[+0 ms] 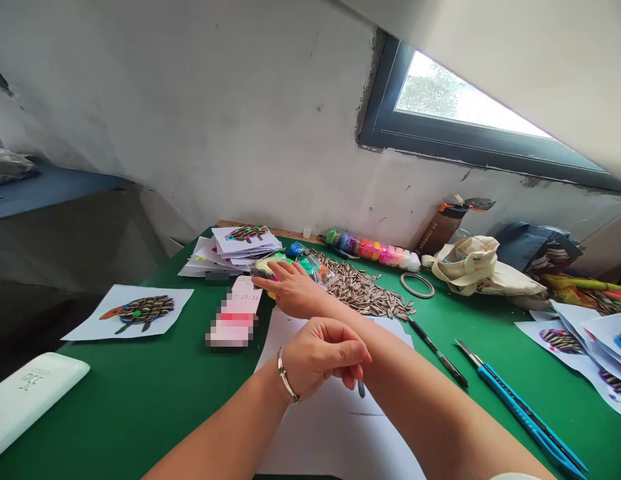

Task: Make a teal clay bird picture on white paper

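Note:
My left hand (326, 353), with a silver bangle on the wrist, hovers over a white sheet of paper (335, 433). Its fingers are curled, and one dark sunflower seed (361, 389) sticks out below the fingertips. Crossing beyond it, my right hand (293, 288) reaches over small plastic bags of coloured clay (310, 265), palm down and fingers spread. Those fingers touch or nearly touch a yellow-green bag (264, 267); nothing shows in their grip. Right of that hand spreads a heap of sunflower seeds (365, 290). A short dark pencil line marks the paper.
A phone (235, 310), a seed-covered turtle picture (145, 312) and a white power bank (35, 400) lie left. A black pen (437, 350), blue utility knife (520, 407) with blade out, and tape ring (417, 285) lie right. Behind stand a bottle (437, 227) and cloth bag (470, 263).

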The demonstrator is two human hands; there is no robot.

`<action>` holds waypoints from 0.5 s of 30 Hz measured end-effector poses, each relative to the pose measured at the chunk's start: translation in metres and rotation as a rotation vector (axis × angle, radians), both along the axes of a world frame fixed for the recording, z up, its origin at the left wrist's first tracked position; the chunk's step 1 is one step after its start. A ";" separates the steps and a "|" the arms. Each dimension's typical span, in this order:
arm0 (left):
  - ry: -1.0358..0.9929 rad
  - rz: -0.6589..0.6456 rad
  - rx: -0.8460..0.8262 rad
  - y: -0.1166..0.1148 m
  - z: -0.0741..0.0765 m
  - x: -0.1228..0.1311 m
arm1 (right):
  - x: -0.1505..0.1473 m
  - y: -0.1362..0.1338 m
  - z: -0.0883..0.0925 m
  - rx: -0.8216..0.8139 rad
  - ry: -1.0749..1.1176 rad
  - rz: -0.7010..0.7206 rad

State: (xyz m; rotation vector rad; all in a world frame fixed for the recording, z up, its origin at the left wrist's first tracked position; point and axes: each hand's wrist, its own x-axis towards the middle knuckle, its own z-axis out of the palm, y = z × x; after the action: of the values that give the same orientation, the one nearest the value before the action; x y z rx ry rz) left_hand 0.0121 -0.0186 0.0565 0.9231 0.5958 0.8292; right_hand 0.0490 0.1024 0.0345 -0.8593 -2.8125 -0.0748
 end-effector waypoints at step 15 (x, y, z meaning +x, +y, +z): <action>-0.014 0.032 -0.051 0.011 -0.004 -0.012 | 0.025 0.008 0.004 -0.023 0.131 -0.209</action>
State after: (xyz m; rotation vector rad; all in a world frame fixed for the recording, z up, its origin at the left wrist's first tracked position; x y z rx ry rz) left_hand 0.0005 -0.0079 0.0521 0.8626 0.6184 0.8454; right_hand 0.0737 0.1102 0.0382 -1.1183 -2.5998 -0.0163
